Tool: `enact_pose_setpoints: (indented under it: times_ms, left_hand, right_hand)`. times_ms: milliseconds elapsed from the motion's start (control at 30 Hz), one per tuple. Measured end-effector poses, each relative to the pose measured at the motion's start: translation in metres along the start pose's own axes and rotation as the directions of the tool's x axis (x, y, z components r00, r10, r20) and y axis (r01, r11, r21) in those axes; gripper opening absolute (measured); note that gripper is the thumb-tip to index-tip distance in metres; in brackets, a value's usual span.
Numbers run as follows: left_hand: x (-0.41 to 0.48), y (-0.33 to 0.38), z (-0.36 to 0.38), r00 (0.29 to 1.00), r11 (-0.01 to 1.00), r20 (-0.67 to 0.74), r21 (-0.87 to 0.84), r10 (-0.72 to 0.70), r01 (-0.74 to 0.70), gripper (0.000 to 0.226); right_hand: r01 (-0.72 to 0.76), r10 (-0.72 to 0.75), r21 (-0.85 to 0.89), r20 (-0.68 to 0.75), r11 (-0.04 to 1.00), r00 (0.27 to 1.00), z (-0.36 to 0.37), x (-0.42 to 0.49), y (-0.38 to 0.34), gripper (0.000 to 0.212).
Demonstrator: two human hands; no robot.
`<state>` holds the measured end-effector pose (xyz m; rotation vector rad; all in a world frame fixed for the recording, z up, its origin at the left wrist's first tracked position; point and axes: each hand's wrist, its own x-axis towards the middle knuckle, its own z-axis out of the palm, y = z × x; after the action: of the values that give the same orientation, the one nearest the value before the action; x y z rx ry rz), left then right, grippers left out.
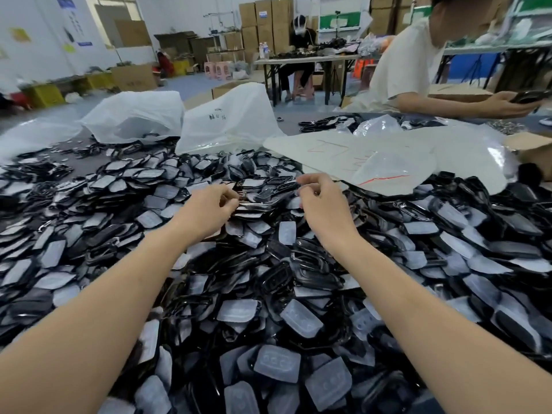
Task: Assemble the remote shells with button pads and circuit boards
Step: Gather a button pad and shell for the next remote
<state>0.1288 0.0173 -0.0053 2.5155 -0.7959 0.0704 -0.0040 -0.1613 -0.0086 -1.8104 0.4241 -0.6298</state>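
Left hand [209, 206] curled on thin brownish flat piece [239, 201], likely a board; right hand [321, 201] pinched, can't tell on what. Between them: glossy black plastic remote shell [265, 194]. Seat translucent white rubber button pad [287, 233] first, then board.

Little is legible. White plastic bag [230, 121] beyond left hand [209, 207]: short black marker scrawl, maybe ending in digits "96", not certain. Flat clear bag [343, 150] just beyond right hand [321, 201]: red handwritten strokes, unreadable. Wall posters [67, 4] far beyond left hand, blue headers: txt too small. Stacked cartons [263, 14] far beyond both hands: blue labels, illegible. Floor carton [134, 77] far beyond left hand: faint print, can't read.
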Motion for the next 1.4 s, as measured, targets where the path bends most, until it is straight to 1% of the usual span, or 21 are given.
enact_pose_setpoints:
  times_ms: [100,167,233,300,400,467,500,567,633,667,733,867,1000,1033,1067,1133,1167,1200,1267,1333,1400]
  left_hand:
    - [0.0,-0.005,-0.005,0.992,0.995,0.106,0.051,0.075,-0.081,0.019]
    - [-0.001,-0.006,-0.006,0.982,0.986,0.126,0.069,0.144,-0.153,0.021]
    - [-0.002,-0.008,-0.006,0.967,0.97,0.122,0.065,0.223,-0.232,0.023]
    - [-0.004,-0.01,-0.006,0.948,0.947,0.13,0.098,0.292,-0.305,0.023]
    - [-0.008,-0.015,-0.003,0.932,0.907,0.135,0.218,0.337,-0.359,0.023]
    - [-0.009,-0.017,0.0,0.927,0.888,0.125,0.266,0.354,-0.375,0.027]
    - [-0.009,-0.018,0.0,0.927,0.891,0.113,0.256,0.358,-0.375,0.028]
    - [-0.01,-0.02,-0.001,0.939,0.927,0.064,0.154,0.337,-0.343,0.026]
    - [-0.008,-0.023,-0.005,0.963,0.961,-0.002,0.066,0.268,-0.267,0.02]
    - [-0.007,-0.025,-0.006,0.974,0.973,-0.016,0.064,0.224,-0.223,0.019]
    - [-0.002,-0.028,-0.008,0.989,0.983,0.001,0.107,0.151,-0.15,0.018]
    - [0.005,-0.029,-0.006,0.999,0.992,0.02,0.116,0.039,-0.041,0.022]
    - [0.009,-0.02,-0.003,0.999,0.996,0.038,0.088,0.016,-0.02,0.021]
    - [0.01,-0.017,-0.003,0.999,0.995,0.051,0.102,0.007,-0.013,0.022]
    - [0.011,-0.013,-0.002,0.997,0.993,0.07,0.12,-0.013,0.004,0.026]
    - [0.015,-0.006,-0.001,0.989,0.99,0.12,0.121,-0.084,0.07,0.036]
    - [0.018,-0.002,-0.001,0.981,0.988,0.14,0.105,-0.131,0.117,0.042]
    - [0.02,0.002,-0.001,0.972,0.982,0.152,0.095,-0.178,0.165,0.046]
    - [0.024,0.013,-0.003,0.952,0.965,0.172,0.111,-0.253,0.237,0.044]
    - [0.028,0.022,-0.003,0.936,0.957,0.211,0.133,-0.282,0.258,0.04]
    - [0.03,0.027,-0.003,0.924,0.957,0.255,0.118,-0.286,0.263,0.04]
  right_hand:
    - [0.137,-0.105,-0.216,0.153,0.967,0.983,0.011,0.01,-0.003,0.018]
    - [0.281,-0.167,-0.426,0.286,0.86,0.944,0.018,0.013,0.0,0.019]
    - [0.4,-0.197,-0.561,0.388,0.725,0.9,0.024,0.015,0.004,0.021]
    - [0.461,-0.207,-0.614,0.439,0.641,0.874,0.027,0.014,0.008,0.022]
    - [0.525,-0.223,-0.651,0.491,0.547,0.842,0.031,0.014,0.013,0.025]
    - [0.545,-0.238,-0.666,0.499,0.509,0.833,0.033,0.013,0.014,0.026]
    - [0.549,-0.244,-0.67,0.499,0.499,0.831,0.034,0.013,0.014,0.026]
    - [0.545,-0.249,-0.665,0.493,0.51,0.834,0.035,0.014,0.013,0.026]
    - [0.531,-0.254,-0.652,0.475,0.541,0.843,0.035,0.015,0.011,0.025]
    - [0.524,-0.254,-0.652,0.467,0.547,0.847,0.035,0.016,0.01,0.025]
    - [0.52,-0.254,-0.663,0.461,0.538,0.85,0.037,0.017,0.01,0.026]
    - [0.528,-0.263,-0.702,0.459,0.478,0.849,0.042,0.02,0.01,0.03]
    - [0.505,-0.257,-0.733,0.435,0.456,0.863,0.043,0.025,0.013,0.029]
    - [0.49,-0.251,-0.73,0.42,0.476,0.872,0.043,0.026,0.014,0.028]
    - [0.462,-0.236,-0.719,0.399,0.519,0.886,0.043,0.027,0.015,0.028]
    - [0.394,-0.2,-0.686,0.348,0.611,0.916,0.042,0.029,0.016,0.028]
    - [0.371,-0.19,-0.68,0.329,0.632,0.925,0.043,0.03,0.017,0.028]
    - [0.359,-0.187,-0.682,0.315,0.637,0.93,0.043,0.03,0.016,0.029]
    - [0.345,-0.192,-0.687,0.291,0.64,0.937,0.044,0.031,0.016,0.029]
    - [0.321,-0.196,-0.68,0.257,0.659,0.946,0.045,0.031,0.015,0.029]
    - [0.284,-0.186,-0.67,0.216,0.686,0.958,0.044,0.032,0.015,0.03]
